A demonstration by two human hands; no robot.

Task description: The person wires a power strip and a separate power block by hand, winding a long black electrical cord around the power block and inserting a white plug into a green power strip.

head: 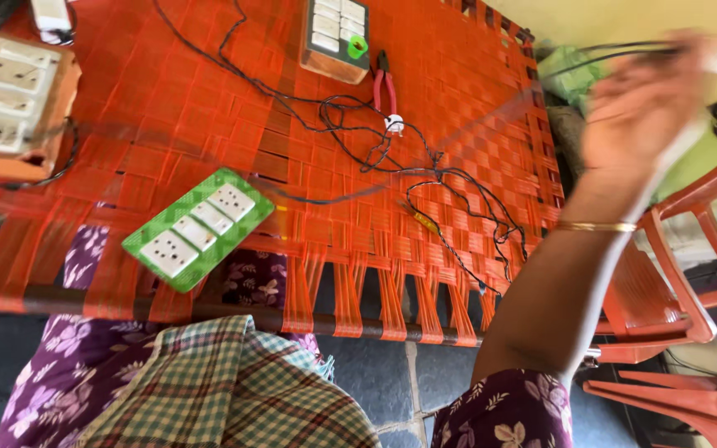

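Right hand (641,104) blurred past cot edge (541,124), maybe gripping wire (607,54).

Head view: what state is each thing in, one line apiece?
Right hand: raised, motion-blurred, at a black cable; grip unclear.
Left hand: not in view.
Green socket plate: flat on the orange woven cot, nothing plugged in.
Black wire: tangled loosely.
Red-handled pliers: lying untouched.
Orange chair: unoccupied.
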